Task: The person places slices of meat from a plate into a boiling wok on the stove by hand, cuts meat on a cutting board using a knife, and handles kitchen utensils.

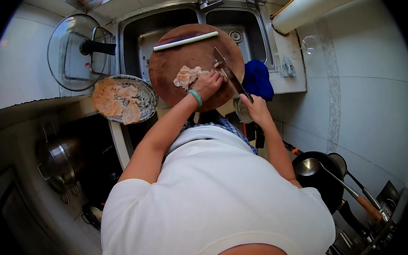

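Note:
A round wooden cutting board [174, 94] lies across the front of the sink. My right hand [257, 109] grips the handle of a kitchen knife [229, 73], its blade slanting up and left over the board. Close to the blade, my left hand [207, 84], with a green bangle at the wrist, presses curled fingers onto pale raw meat [188, 76]. Small cut pieces [223, 74] sit by the fingertips and the knife. Along the board's far side rests a white-green stalk [185, 41], perhaps a scallion. Left of the board, an oval tray [151, 94] holds more raw meat [116, 100].
Behind the board is a double-basin steel sink [136, 19] with a faucet [209, 5]. A glass lid [66, 54] leans at the left. A blue cloth [257, 80] hangs at the right. Pans and a ladle [308, 167] are at lower right, a steel pot [61, 159] at lower left.

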Demonstrator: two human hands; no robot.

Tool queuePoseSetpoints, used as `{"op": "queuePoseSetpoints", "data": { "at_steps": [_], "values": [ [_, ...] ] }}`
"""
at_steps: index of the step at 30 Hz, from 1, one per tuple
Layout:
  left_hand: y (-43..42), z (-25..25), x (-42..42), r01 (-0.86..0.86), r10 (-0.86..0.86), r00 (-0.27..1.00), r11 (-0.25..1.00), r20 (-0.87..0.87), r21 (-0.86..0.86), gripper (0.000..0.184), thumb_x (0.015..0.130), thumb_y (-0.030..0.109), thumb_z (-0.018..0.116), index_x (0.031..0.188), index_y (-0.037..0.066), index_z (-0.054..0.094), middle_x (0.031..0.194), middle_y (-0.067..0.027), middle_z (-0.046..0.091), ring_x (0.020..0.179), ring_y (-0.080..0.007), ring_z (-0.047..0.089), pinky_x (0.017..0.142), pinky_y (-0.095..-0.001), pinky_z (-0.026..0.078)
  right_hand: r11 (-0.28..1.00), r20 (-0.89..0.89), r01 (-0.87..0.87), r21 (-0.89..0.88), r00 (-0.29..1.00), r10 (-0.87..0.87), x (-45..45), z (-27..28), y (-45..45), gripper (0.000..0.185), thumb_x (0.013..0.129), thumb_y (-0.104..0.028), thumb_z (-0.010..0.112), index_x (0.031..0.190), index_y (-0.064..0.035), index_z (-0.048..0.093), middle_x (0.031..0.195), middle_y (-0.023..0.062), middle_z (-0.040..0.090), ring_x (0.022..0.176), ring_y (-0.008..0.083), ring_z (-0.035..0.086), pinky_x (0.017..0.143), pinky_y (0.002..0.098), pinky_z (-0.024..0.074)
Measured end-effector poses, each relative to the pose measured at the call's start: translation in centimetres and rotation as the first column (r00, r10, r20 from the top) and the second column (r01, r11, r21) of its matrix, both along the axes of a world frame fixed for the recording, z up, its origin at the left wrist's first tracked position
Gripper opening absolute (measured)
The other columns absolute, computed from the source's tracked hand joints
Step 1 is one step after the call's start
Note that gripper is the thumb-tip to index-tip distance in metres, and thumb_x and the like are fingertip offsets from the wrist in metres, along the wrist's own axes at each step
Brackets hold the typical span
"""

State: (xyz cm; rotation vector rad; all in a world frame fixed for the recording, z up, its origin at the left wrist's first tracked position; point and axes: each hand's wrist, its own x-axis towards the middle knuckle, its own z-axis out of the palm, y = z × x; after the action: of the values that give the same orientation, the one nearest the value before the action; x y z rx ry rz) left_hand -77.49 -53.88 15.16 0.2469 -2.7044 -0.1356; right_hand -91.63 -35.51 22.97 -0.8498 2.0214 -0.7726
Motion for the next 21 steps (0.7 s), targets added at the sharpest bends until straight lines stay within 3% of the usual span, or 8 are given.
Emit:
{"op": "queuePoseSetpoints", "data": {
  "at_steps": [5, 7, 13, 19, 21],
  "values": [
    [1.3, 0.8, 0.4, 0.003, -0.004, 0.998, 1.000, 0.066, 0.016, 0.021, 0.074, 0.011, 0.056, 0.094, 0.004, 0.060, 0.087, -0.0069, 0.056, 0.085, -0.0218, 0.058, 0.069, -0.0302, 0.051, 0.999, -0.028, 0.023, -0.023, 0.999, -0.024, -0.4, 2.1, -0.5, 0.055, 0.091, -0.046, 0.053, 0.071, 0.0058, 0.052, 0.059, 0.0214, 0.047, 0.056, 0.0369, 0.049, 0.058, 0.0410, 0.0423],
    [1.6, 0.8, 0.6, -0.008, 0.007, 0.997, 1.000, 0.071, 0.014, 0.023, 0.074, 0.012, 0.056, 0.095, 0.004, 0.061, 0.089, -0.0069, 0.056, 0.087, -0.0215, 0.057, 0.070, -0.0305, 0.051, 0.997, -0.043, -0.070, -0.025, 0.997, 0.069, -0.9, 3.1, -0.3, 0.055, 0.091, -0.045, 0.055, 0.072, 0.0060, 0.053, 0.060, 0.0221, 0.049, 0.058, 0.0383, 0.050, 0.059, 0.0416, 0.0427],
    [1.9, 0.8, 0.8, -0.013, 0.012, 1.000, 1.000, -0.016, -0.009, 0.023, 0.074, 0.012, 0.056, 0.095, 0.005, 0.063, 0.091, -0.0071, 0.055, 0.087, -0.0216, 0.057, 0.070, -0.0306, 0.051, 0.982, -0.117, -0.188, 0.034, 0.975, 0.191, -1.6, 2.1, 0.5, 0.054, 0.090, -0.046, 0.056, 0.075, 0.0065, 0.058, 0.066, 0.0255, 0.055, 0.066, 0.0437, 0.055, 0.062, 0.0436, 0.0442],
    [1.9, 0.8, 0.7, -0.039, 0.037, 0.999, 0.998, 0.039, 0.042, 0.022, 0.073, 0.012, 0.056, 0.093, 0.004, 0.064, 0.088, -0.0074, 0.055, 0.086, -0.0222, 0.057, 0.072, -0.0308, 0.050, 0.971, -0.092, -0.185, 0.152, 0.976, 0.200, -1.7, 2.0, 0.4, 0.054, 0.090, -0.046, 0.056, 0.078, 0.0065, 0.059, 0.071, 0.0267, 0.058, 0.072, 0.0451, 0.057, 0.065, 0.0450, 0.0450],
    [1.8, 0.2, 0.6, -0.028, 0.027, 0.999, 0.999, 0.038, 0.040, 0.022, 0.073, 0.012, 0.056, 0.092, 0.004, 0.064, 0.087, -0.0076, 0.055, 0.086, -0.0224, 0.057, 0.072, -0.0311, 0.050, 0.976, -0.096, -0.183, 0.119, 0.976, 0.195, -1.5, 0.9, 0.2, 0.053, 0.090, -0.046, 0.056, 0.079, 0.0063, 0.060, 0.071, 0.0263, 0.059, 0.072, 0.0450, 0.057, 0.065, 0.0451, 0.0452]
  ]
}}
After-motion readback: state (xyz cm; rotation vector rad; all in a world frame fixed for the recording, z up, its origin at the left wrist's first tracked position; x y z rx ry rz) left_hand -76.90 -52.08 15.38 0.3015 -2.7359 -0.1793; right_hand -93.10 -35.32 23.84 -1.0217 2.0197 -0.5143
